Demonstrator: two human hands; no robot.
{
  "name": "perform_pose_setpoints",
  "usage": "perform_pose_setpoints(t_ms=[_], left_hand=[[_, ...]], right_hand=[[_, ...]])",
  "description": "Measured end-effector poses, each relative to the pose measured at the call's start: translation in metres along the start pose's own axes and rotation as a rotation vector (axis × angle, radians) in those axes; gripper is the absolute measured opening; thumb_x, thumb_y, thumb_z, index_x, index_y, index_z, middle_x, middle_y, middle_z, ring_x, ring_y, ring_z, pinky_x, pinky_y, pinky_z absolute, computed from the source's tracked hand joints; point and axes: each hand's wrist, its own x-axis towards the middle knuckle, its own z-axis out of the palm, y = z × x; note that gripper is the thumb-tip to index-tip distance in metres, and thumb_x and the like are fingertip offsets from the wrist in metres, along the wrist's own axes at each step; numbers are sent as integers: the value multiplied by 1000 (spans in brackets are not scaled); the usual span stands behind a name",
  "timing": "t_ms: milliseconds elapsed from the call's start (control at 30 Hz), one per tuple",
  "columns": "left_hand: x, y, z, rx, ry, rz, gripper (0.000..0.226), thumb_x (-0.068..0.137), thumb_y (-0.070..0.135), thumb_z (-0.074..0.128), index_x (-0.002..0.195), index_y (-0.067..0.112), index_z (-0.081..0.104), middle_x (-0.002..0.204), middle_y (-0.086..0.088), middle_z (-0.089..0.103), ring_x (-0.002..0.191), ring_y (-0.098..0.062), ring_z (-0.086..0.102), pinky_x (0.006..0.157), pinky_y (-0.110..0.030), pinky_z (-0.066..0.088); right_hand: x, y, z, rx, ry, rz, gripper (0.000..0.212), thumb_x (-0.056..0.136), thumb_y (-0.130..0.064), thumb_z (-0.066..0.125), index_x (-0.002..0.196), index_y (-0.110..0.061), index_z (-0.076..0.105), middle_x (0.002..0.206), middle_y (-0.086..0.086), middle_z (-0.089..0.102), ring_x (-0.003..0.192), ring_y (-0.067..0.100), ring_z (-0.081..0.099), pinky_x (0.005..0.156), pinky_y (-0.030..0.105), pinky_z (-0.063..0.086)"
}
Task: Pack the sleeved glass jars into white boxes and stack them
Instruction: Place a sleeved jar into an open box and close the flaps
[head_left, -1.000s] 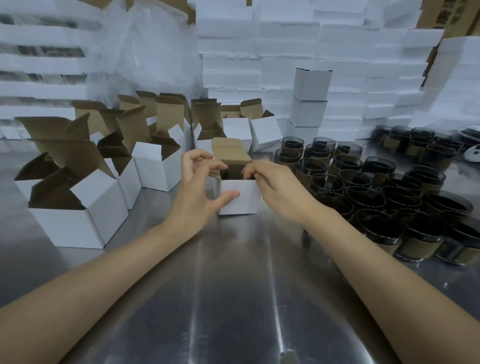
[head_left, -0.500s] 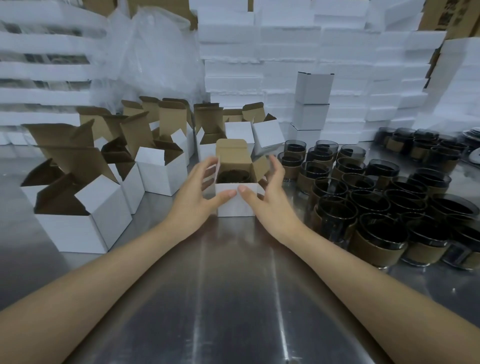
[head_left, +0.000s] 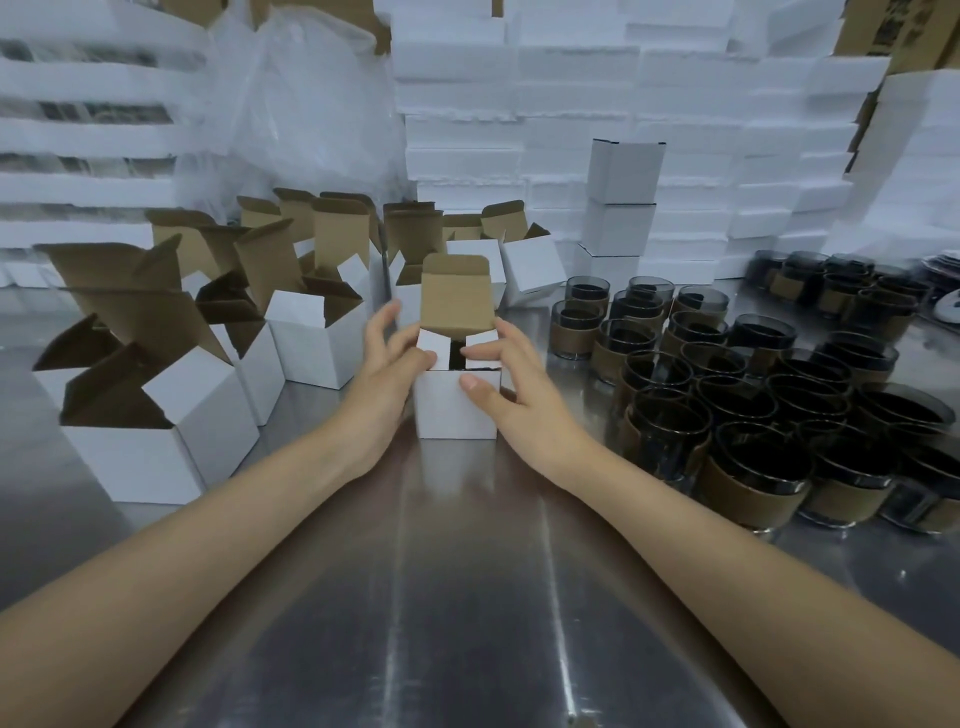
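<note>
You are working on one white box (head_left: 457, 410) that is standing upright on the steel table (head_left: 467, 597), straight ahead of you and between both hands. Your left hand (head_left: 384, 379) is cupping the box's left side with curved fingers, and its thumb is pressing the left side flap (head_left: 432, 344) down over the opening. Your right hand (head_left: 519, 384) is gripping the right side: its thumb is lying on the white front face, and its forefinger is pushing the right side flap (head_left: 482, 340) inward. The two flaps are not meeting. A dark gap is showing between them, and in it the top of a sleeved glass jar (head_left: 457, 358) is just showing inside the box. The lid flap (head_left: 456, 301) is standing up at the back, its brown inner side facing you and its tuck tab bent at the top. To your left, open boxes (head_left: 156, 426) are standing in a cluster with their brown flaps raised. To your right, loose jars (head_left: 753, 467) of dark glass with brown card sleeves are crowding together on the table, close beside your right forearm. Behind them, closed boxes (head_left: 621, 208) are sitting stacked one on another against a wall of white foam sheets (head_left: 519, 104). A clear plastic bag (head_left: 301, 104) is slumping behind the open boxes.
</note>
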Motion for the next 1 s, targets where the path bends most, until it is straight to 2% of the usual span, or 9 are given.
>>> perform_pose_setpoints(t_ms=[67,200,300,433,533,600,733,867,1000], left_hand=[[4,0,-2,-78,-11,-40,68,94,3,46,147,36,19,124,15,63,119,-16,57,100,-38,47],[3,4,-7,7,-84,-11,54,90,2,43,137,27,48,132,3,59,119,-18,56,98,-35,47],[1,5,-4,4,9,9,35,93,3,46,112,30,59,115,4,61,110,-20,58,88,-34,53],[-1,3,-2,92,-23,23,27,100,16,44,92,30,66,129,11,54,124,-16,49,104,-36,45],[0,6,-3,21,-92,-21,19,87,27,48,94,26,66,139,8,48,129,-13,44,108,-28,35],[0,3,-6,121,-137,-5,18,87,37,58,103,32,61,139,14,44,128,-3,42,108,-22,34],[-8,-3,-6,336,-179,161,34,85,48,52,116,39,45,123,22,47,103,19,49,83,-3,39],[-9,-2,-7,388,-115,203,29,88,56,38,113,45,47,111,26,53,104,8,53,88,-14,45],[-9,0,0,364,-75,205,27,88,55,40,107,40,51,96,32,58,94,11,56,80,-12,47]], right_hand=[[0,1,-2,39,-3,3,27,95,-19,58,121,-14,57,151,-11,25,116,-26,27,110,21,31],[0,3,-1,92,6,13,28,93,-15,61,120,-12,54,144,-11,34,122,-15,35,90,2,35],[0,4,-1,271,45,29,48,89,-8,65,125,-17,34,129,-15,41,117,-11,47,82,5,43],[2,4,-2,217,38,-1,57,90,-13,65,129,-34,29,134,-9,36,129,7,41,88,8,43],[3,6,-1,61,34,-7,39,94,-15,60,128,-24,44,143,0,29,133,8,31,98,6,35],[2,8,-2,38,-11,18,45,94,-14,59,134,-22,41,149,-2,23,135,3,26,102,12,33],[2,4,-2,115,-60,57,51,98,-22,51,144,-25,31,154,-7,19,141,3,17,112,20,21],[2,0,-1,112,93,10,31,101,-24,45,132,-28,46,139,-5,43,130,9,40,110,27,34],[0,1,-2,103,144,6,22,100,-26,47,121,-32,52,129,-5,48,118,10,49,94,18,41]])
